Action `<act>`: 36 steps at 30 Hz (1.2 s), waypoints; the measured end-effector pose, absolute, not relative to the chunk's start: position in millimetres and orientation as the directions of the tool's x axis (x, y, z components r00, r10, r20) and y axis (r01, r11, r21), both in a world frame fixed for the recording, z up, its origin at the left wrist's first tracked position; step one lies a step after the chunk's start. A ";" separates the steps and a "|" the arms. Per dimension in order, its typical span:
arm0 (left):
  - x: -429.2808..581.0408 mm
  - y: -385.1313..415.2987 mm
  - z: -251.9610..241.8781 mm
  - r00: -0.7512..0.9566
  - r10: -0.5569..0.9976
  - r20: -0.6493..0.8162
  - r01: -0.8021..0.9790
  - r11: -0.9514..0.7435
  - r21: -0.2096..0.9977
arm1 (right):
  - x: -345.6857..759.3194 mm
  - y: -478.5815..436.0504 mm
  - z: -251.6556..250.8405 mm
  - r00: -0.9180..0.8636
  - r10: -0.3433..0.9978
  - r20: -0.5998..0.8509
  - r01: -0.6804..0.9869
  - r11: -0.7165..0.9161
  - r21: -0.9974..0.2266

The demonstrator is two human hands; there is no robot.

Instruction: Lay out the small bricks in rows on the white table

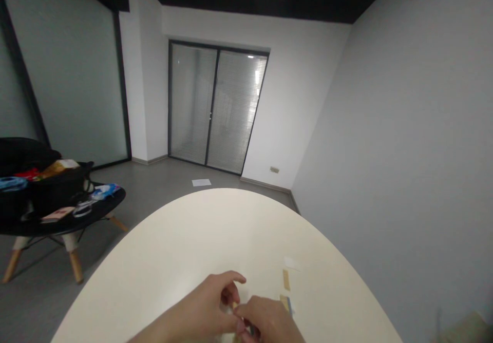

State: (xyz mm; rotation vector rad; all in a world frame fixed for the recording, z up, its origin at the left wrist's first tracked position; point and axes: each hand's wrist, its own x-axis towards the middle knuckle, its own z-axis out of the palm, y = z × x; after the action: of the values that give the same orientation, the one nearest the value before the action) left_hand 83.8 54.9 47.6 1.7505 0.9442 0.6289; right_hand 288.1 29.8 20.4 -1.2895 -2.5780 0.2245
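My left hand [211, 302] reaches in over the near part of the round table, its index finger arched above the others and its thumb low against my right fingers. Touching it, my right hand [271, 320] is closed in a pinch. Between the two sets of fingertips a small tan bit [234, 306] shows; most of what they hold is hidden, so its kind cannot be told. To the right of my hands lie a short tan strip [286, 280] and another tan piece with a blue edge [285, 303]. A small white slip [290, 263] lies just beyond them.
The cream round table [215, 230] fills the foreground. At left, a black chair [100, 213] with wooden legs carries a black bag [57, 191] and loose items. White paper [201, 183] lies on the floor before glass doors [215, 109]. A grey-white wall [404, 143] stands at right.
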 end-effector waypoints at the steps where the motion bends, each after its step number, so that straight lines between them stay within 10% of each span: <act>1: 84.0 55.4 46.2 0.565 0.825 -0.026 0.299 -0.175 0.938 | 287.9 30.5 16.1 -0.585 0.789 0.189 0.750 0.615 -0.243; 19: 88.4 60.9 42.9 0.517 0.854 0.058 0.293 -0.240 0.926 | 324.7 42.8 54.8 -0.100 0.768 0.632 0.658 0.527 -0.537; 27: 84.2 57.2 42.5 0.566 0.822 0.054 0.436 -0.355 0.827 | 400.3 70.5 42.3 0.455 0.785 0.421 0.718 -0.043 -0.695; 36: 83.5 50.0 53.2 0.665 0.747 -0.020 0.532 -0.455 0.714 | 430.7 79.3 28.4 0.417 0.832 0.366 0.812 -0.160 -0.561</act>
State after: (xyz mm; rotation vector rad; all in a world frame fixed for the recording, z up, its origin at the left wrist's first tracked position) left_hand 83.5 50.0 53.2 2.1672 0.9829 0.3880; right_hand 430.7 79.3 28.4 -1.9641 -1.3927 0.0366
